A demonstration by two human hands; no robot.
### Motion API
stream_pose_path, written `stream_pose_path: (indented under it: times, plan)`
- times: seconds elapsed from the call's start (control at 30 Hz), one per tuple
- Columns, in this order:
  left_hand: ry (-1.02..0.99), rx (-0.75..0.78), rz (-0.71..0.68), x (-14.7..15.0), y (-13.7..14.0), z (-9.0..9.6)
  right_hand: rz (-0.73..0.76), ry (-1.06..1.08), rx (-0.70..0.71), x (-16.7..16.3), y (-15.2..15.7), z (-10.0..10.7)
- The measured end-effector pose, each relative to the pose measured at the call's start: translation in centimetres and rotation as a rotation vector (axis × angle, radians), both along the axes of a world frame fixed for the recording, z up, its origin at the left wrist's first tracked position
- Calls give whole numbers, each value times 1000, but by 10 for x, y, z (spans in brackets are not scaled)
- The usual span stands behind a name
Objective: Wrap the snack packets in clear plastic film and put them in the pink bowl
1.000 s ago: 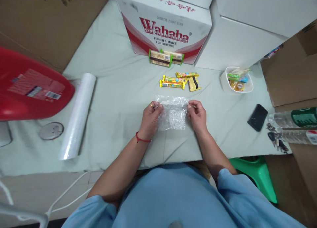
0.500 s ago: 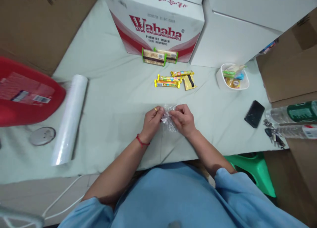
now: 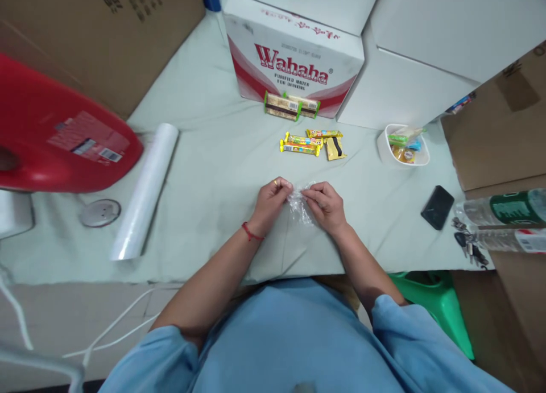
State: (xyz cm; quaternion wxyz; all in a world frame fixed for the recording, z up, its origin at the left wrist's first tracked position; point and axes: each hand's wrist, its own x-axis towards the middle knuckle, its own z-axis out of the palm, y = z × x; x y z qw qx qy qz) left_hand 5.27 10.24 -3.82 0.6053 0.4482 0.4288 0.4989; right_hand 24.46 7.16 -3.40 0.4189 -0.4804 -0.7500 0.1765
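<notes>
A crumpled clear plastic bag (image 3: 302, 209) hangs between my two hands, just over the pale cloth-covered table (image 3: 222, 182). My left hand (image 3: 273, 199), with a ring and a red wrist string, pinches its left side. On the other side my right hand (image 3: 327, 205) grips the plastic between thumb and fingers. Beyond the hands lie several small yellow snack packs (image 3: 302, 147), one of them a square packet (image 3: 335, 148). Two green-ended snack packs (image 3: 282, 106) lean against the Wahaha water box (image 3: 298, 60).
On the left are a roll of plastic film (image 3: 147, 191), a round metallic disc (image 3: 100, 213) and a big red jug (image 3: 63, 131). To the right stand a white tub (image 3: 386, 148) of small packets, a black phone (image 3: 437, 207), keys (image 3: 469, 248) and plastic bottles (image 3: 503, 208).
The camera view has shifted, so most things appear further right. Both hands still hold the plastic bag, and they are slightly further apart or turned.
</notes>
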Motion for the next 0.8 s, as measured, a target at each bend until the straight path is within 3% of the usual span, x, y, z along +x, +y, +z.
stream_pose_path:
  times: [0.2, 0.37, 0.57, 0.7, 0.8]
  plan:
    - [-171, -10, 79, 0, 5, -3, -105, 36, 43, 6, -14, 20]
    - [-252, -38, 146, -1, 7, 2, -236, 306, -22, 18, -34, 29]
    - [-150, -36, 269, -2, 8, -1, -365, 863, -233, 41, -49, 22]
    - [-11, 19, 310, -5, 9, -3, -410, 975, -313, 58, -55, 22]
    - [51, 38, 256, -9, 8, 0, -440, 999, -381, 70, -55, 21]
